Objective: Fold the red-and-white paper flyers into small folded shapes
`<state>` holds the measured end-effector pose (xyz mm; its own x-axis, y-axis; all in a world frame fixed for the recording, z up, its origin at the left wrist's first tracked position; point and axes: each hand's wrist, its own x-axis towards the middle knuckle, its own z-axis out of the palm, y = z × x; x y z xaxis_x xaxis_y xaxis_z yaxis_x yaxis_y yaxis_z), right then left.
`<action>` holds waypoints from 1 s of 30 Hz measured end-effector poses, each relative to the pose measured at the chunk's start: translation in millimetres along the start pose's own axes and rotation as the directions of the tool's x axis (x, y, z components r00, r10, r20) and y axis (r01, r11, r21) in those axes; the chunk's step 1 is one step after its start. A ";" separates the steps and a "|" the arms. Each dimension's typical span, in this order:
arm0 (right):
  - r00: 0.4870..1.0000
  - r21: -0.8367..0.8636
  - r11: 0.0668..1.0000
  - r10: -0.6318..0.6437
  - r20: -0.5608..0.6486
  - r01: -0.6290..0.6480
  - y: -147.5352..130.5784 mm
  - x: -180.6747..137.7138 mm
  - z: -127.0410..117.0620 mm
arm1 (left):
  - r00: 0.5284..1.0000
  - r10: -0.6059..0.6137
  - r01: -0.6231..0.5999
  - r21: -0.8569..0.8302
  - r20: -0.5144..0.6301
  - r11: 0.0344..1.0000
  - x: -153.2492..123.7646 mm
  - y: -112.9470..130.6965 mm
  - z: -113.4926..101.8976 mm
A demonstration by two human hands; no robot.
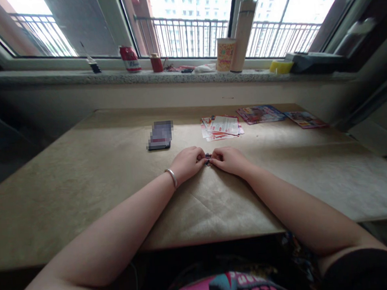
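Observation:
My left hand point(188, 162) and my right hand point(230, 160) rest side by side on the brown paper-covered table point(82, 185), fingertips meeting. Both are closed in a pinch on a small dark object point(208, 158) held between them; it is too small to name. A silver bangle point(172, 177) circles my left wrist. Just beyond my hands lies a stack of red-and-white leaflets point(221, 127), and to its left a dark phone point(160, 135) lies flat.
Two more colourful leaflets point(260, 113) point(306, 119) lie at the table's far right. On the stone windowsill point(57, 79) stand a red can point(130, 59), a small red jar point(156, 63), a patterned cup point(225, 54), a tall bottle point(242, 29) and a yellow item point(280, 66).

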<state>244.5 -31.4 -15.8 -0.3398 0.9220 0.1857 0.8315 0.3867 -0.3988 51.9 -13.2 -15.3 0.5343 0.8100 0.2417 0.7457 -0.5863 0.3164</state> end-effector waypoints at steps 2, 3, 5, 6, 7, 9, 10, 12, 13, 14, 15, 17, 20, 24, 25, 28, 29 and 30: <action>0.999 0.016 0.999 0.033 0.007 -0.033 -0.1 1.2 2.0 | 1.000 -0.001 0.001 -0.002 0.006 1.000 0.2 0.5 0.3; 0.999 0.027 0.998 0.050 0.014 -0.051 -0.1 1.8 3.0 | 1.000 -0.003 0.003 0.000 0.009 1.000 0.2 1.1 0.4; 0.997 0.049 0.996 0.077 0.019 -0.078 -0.3 3.1 4.8 | 1.000 -0.006 0.005 0.011 0.009 1.000 -0.2 3.0 0.5; 0.996 0.054 0.994 0.089 0.018 -0.090 -0.4 3.7 5.3 | 1.000 -0.006 0.006 0.021 0.004 1.000 -0.5 4.0 0.6; 0.995 0.055 0.993 0.100 0.016 -0.100 -0.7 4.1 5.6 | 1.000 -0.008 0.008 0.035 -0.003 0.999 -0.7 5.1 0.7; 0.993 0.043 0.992 0.116 0.017 -0.117 -1.8 4.7 5.3 | 1.000 -0.011 0.012 0.065 -0.016 0.998 -1.2 6.5 0.9; 0.992 0.034 0.992 0.123 0.023 -0.124 -2.7 4.8 4.8 | 1.000 -0.013 0.014 0.076 -0.016 0.997 -1.3 6.8 0.9; 0.990 0.012 0.990 0.137 0.037 -0.137 -5.2 4.9 3.0 | 1.000 -0.011 0.012 0.087 -0.008 0.996 -1.4 6.7 0.6; 0.989 -0.001 0.990 0.143 0.041 -0.143 -6.7 4.9 1.9 | 1.000 -0.001 0.001 0.092 0.000 0.996 -1.4 6.3 0.3; 0.988 -0.015 0.989 0.150 0.044 -0.150 -8.1 4.9 0.8 | 1.000 0.018 -0.019 0.101 0.006 0.995 -1.5 6.0 -0.2; 0.987 -0.032 0.987 0.156 0.044 -0.154 -9.5 4.9 -0.2 | 0.999 0.044 -0.044 0.116 0.008 0.992 -1.8 5.6 -0.8; 0.987 -0.076 0.985 0.160 0.032 -0.157 -11.5 4.8 -2.2 | 0.995 0.104 -0.104 0.151 0.010 0.983 -2.6 4.8 -2.4; 0.990 -0.120 0.983 0.141 0.017 -0.138 -11.2 4.8 -3.7 | 0.987 0.159 -0.160 0.177 0.019 0.971 -4.1 2.9 -5.4; 0.995 -0.058 0.994 0.094 0.034 -0.091 -6.8 4.9 -3.0 | 0.980 0.198 -0.200 0.193 0.029 0.960 -4.9 -1.2 -8.4; 0.995 -0.042 0.995 0.089 0.038 -0.087 -5.9 4.9 -2.6 | 0.977 0.212 -0.214 0.201 0.031 0.956 -5.0 -1.9 -8.8; 0.994 -0.043 0.995 0.095 0.050 -0.093 -3.9 5.3 -2.4 | 0.974 0.225 -0.228 0.232 0.041 0.946 -5.5 -1.9 -9.8; 0.994 -0.055 0.994 0.096 0.054 -0.093 -3.3 5.5 -2.7 | 0.976 0.215 -0.219 0.244 0.042 0.945 -5.9 -1.0 -10.1; 0.994 -0.072 0.993 0.093 0.057 -0.089 -2.6 5.9 -3.3 | 0.978 0.203 -0.207 0.256 0.042 0.944 -6.3 0.3 -10.4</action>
<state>241.8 -27.0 -10.7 -0.2854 0.9535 0.0963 0.8877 0.3009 -0.3484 44.6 -18.6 -7.3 0.6907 0.6738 0.2623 0.6955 -0.7184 0.0139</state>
